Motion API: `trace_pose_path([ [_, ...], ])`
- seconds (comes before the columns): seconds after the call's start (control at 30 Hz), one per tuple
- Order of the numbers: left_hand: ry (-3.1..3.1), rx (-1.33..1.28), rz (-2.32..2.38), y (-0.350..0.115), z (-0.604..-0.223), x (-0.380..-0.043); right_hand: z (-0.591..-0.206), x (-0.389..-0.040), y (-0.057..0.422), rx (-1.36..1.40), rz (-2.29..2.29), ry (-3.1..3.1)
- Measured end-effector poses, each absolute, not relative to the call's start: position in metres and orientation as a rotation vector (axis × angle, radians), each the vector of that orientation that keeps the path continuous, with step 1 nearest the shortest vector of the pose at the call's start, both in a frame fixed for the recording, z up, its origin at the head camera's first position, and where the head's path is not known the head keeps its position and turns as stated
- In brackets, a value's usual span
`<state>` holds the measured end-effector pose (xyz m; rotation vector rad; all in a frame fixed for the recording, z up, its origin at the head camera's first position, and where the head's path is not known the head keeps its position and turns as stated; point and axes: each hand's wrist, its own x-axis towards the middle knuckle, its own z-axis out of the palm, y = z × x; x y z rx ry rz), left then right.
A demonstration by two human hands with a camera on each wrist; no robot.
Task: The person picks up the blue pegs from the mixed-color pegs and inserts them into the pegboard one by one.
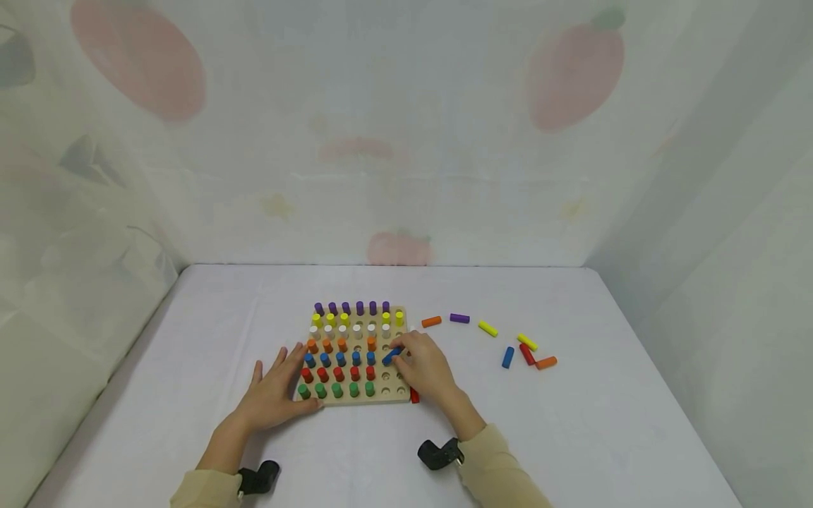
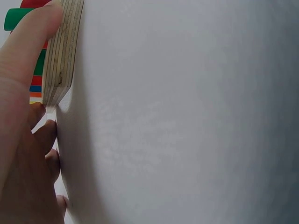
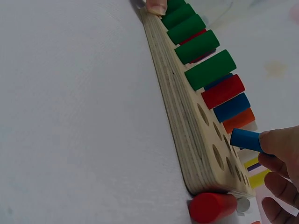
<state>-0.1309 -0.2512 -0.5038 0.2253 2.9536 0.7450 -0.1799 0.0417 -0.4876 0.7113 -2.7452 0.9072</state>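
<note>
A wooden pegboard (image 1: 396, 396) lies on the table, with rows of green, red, blue, orange, white, yellow and purple pegs standing in it. My left hand (image 1: 272, 396) rests at its front left corner, the thumb touching the front edge and the fingers reaching along the left side. Between thumb and fingertips, my right hand (image 1: 427, 363) pinches a blue peg (image 3: 245, 139). That peg is tilted over the board's right part, near several bare holes, with its lower end just above the surface in the right wrist view.
A red peg (image 3: 210, 207) lies against the board's right side, beside a white peg (image 3: 243, 204). Further right lie loose pegs: orange (image 1: 431, 321), purple (image 1: 460, 318), yellow (image 1: 488, 329), blue (image 1: 508, 357) and red (image 1: 526, 354), plus another yellow and another orange one.
</note>
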Motion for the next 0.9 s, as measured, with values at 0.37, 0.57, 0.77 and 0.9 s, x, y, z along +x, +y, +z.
trace_pose_path([
  [0.37,2.952,0.221,0.749,-0.2526,-0.5066,-0.1309,-0.4929,-0.1813,0.0390,0.738,0.839,-2.685],
  [0.57,2.953,0.224,0.742,-0.2531,-0.5080,-0.1317,-0.4933,-0.1828,0.0363,0.751,0.846,-2.682],
  [0.77,2.955,0.222,0.751,-0.2520,-0.5065,-0.1304,-0.4942,-0.1833,0.0337,0.764,0.858,-2.684],
  [0.9,2.961,0.219,0.739,-0.2518,-0.5062,-0.1298,-0.4950,-0.1823,0.0327,0.792,0.864,-2.660],
])
